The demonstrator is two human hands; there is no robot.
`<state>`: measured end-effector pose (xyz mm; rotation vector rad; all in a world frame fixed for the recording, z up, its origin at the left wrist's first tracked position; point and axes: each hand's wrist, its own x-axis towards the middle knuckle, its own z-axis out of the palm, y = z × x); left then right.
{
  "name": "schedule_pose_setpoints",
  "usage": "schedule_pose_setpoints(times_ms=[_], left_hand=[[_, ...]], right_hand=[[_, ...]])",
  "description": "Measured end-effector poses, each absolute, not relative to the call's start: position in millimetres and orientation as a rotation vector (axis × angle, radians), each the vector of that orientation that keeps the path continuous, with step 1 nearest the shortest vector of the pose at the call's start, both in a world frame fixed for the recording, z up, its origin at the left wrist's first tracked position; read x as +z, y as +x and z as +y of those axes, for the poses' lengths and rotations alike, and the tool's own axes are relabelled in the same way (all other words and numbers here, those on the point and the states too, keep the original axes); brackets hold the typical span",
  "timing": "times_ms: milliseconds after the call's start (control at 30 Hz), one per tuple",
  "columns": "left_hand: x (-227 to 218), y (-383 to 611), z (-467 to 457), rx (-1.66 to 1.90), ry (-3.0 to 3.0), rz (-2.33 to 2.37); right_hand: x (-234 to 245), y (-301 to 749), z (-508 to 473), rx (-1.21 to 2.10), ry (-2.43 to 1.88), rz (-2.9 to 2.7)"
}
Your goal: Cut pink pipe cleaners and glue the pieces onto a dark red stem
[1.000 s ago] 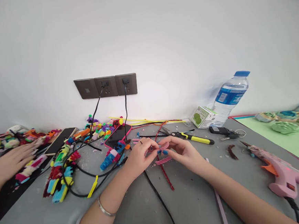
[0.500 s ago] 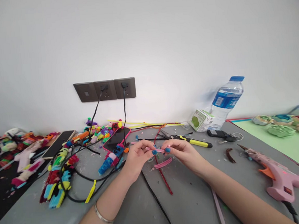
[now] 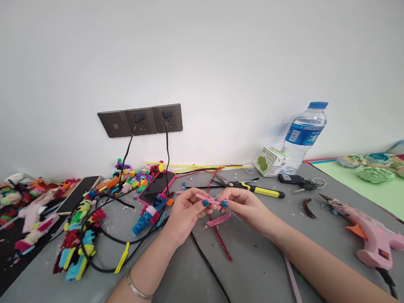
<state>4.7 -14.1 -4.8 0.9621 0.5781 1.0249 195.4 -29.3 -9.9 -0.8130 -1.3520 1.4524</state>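
Between both hands, over the middle of the grey table, is a short pink pipe cleaner [image 3: 205, 198]. My left hand [image 3: 188, 212] pinches it from the left with thumb and fingertips. From the right, my right hand [image 3: 245, 206] pinches its other end, so the fingertips of both hands nearly meet. Below the hands lies another pink piece of pipe cleaner [image 3: 219, 219], folded and flat. A red glittery pipe cleaner [image 3: 223, 244] runs under it, partly hidden by the hands.
Yellow-handled pliers [image 3: 257, 188] lie behind my right hand. On the right rests a pink glue gun [image 3: 377, 240]; a water bottle [image 3: 302, 136] and a small box [image 3: 270, 161] stand by the wall. Left are black cables [image 3: 108, 271], a phone [image 3: 156, 188] and colourful pipe-cleaner figures [image 3: 78, 245].
The pink pipe cleaner has tilted, its left end now sticking up above my left thumb. My fingers have shifted slightly on it. The whole view has moved a little.
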Motion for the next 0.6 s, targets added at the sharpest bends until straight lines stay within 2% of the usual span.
schedule_pose_setpoints(times_ms=[600], left_hand=[[-3.3,4.6,-14.4,0.938,0.974,0.564]], right_hand=[[-10.3,196.8,-30.0,1.488,-0.695,-1.403]])
